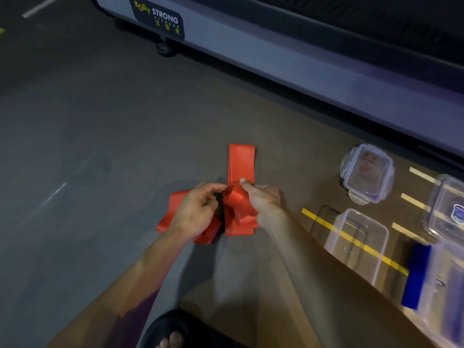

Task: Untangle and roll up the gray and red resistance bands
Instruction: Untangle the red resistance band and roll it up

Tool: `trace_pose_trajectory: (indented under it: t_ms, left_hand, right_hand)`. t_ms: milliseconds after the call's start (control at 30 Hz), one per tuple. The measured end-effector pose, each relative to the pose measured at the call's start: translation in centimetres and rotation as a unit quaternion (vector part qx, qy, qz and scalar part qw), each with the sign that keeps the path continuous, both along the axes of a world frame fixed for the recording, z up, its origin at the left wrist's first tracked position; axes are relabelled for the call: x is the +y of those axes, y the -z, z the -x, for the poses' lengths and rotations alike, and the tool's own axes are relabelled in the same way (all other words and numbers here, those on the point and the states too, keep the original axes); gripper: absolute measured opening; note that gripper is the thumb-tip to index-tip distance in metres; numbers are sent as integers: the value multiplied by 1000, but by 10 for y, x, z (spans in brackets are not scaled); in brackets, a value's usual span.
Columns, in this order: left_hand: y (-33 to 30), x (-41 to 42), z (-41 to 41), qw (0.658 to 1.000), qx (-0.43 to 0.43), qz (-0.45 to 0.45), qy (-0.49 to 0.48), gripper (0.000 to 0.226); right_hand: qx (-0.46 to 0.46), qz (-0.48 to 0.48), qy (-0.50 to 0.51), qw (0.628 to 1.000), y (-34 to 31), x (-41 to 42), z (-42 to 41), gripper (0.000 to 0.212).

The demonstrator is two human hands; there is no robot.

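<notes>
A red resistance band lies on the grey floor in a crossed tangle, one flat strip reaching away from me and other loops spreading left and toward me. A dark grey band shows only as a narrow dark strip in the middle of the tangle. My left hand has its fingers curled over the knot, gripping the bands where the dark strip shows. My right hand pinches a fold of the red band at the centre, thumb on top.
A treadmill base runs diagonally across the far side. To my right stand a clear lid, an open clear container and more clear boxes, one with a blue part. My sandalled foot is near the bottom edge.
</notes>
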State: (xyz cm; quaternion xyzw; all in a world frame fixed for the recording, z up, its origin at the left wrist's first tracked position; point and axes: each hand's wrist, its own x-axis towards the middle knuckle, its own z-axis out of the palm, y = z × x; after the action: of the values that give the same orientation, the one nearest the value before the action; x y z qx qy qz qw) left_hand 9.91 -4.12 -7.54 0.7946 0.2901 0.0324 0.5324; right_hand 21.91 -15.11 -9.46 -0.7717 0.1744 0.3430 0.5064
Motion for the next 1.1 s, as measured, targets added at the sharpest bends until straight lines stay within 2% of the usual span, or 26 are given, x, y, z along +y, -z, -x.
trace_pose_trajectory:
  t_ms: [133, 233, 300, 333, 433, 533, 600, 700, 767, 900, 1000, 1100]
  left_hand:
    - [-4, -4, -7, 993, 35, 91, 67, 18]
    - [-6, -8, -8, 988, 53, 142, 38, 53]
    - [-9, -11, -9, 986, 38, 159, 10, 62]
    - [-9, -12, -9, 987, 31, 156, 2, 58]
    - [-12, -19, -6, 985, -6, 167, -33, 19]
    - [-24, -30, 4, 981, -52, 182, -48, 2]
    - [-33, -34, 14, 981, -82, 173, -45, 6]
    - [-48, -36, 24, 981, -121, 140, -59, 17]
    - [-59, -39, 28, 974, -148, 155, -72, 20]
    - [-79, -45, 31, 967, -181, 172, -55, 9]
    - [-88, -42, 31, 962, -199, 185, -39, 14]
    - [-97, -38, 34, 959, -217, 183, -9, 11]
  right_hand:
    - [11, -8, -23, 1000, -2, -1, -3, 37]
    - [-30, 17, -51, 998, -7, -5, -2, 37]
    - [-55, 37, -64, 996, -9, -8, 5, 44]
    - [-66, 46, -69, 994, -10, -10, 9, 48]
    - [-88, 41, -73, 993, -23, -20, 22, 35]
    - [-98, -5, -49, 994, -33, -33, 35, 49]
    - [-67, -66, -28, 995, -39, -47, 42, 49]
    - [80, -214, -9, 974, -58, -73, 39, 38]
    - [136, -248, -21, 959, -75, -88, 32, 31]
    - [103, -236, -73, 963, -95, -102, 27, 33]
    - [72, -168, -91, 979, -94, -115, 33, 25]
    - [30, -74, -96, 992, -103, -121, 38, 29]
